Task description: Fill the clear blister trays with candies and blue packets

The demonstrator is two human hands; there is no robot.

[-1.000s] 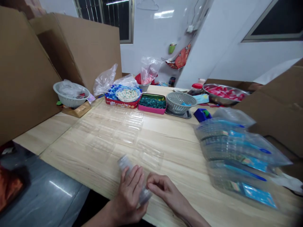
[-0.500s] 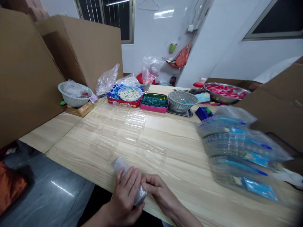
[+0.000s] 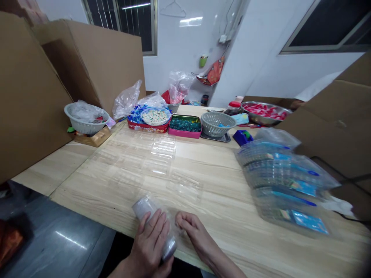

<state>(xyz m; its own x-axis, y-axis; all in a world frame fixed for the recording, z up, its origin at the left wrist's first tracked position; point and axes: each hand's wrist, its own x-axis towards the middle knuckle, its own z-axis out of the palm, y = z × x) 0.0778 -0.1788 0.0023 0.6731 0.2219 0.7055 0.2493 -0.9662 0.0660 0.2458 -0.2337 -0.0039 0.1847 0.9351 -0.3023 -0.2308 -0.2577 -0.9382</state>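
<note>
Near the table's front edge, my left hand (image 3: 152, 237) is wrapped round a stack of clear plastic blister trays (image 3: 142, 206), which lies slanted under the palm. My right hand (image 3: 193, 229) is just right of the stack, thumb and fingers pinched together at the edge of a thin clear tray (image 3: 174, 224) that stands partly off the stack. Its outline is faint. Farther up the table, several empty clear blister trays (image 3: 162, 150) lie flat in rows, with a single tray (image 3: 185, 185) nearest my hands.
Bagged packs with blue items (image 3: 286, 185) are piled on the right. Along the back stand a pink tin (image 3: 185, 134), a grey basket (image 3: 217, 123), a red tin (image 3: 147, 127) and a steel bowl (image 3: 261, 119). Cardboard boxes (image 3: 107, 65) rise at the left.
My right hand has drawn slightly right, away from my left hand, pulling the edge of a tray from the stack. The camera view has shifted a little.
</note>
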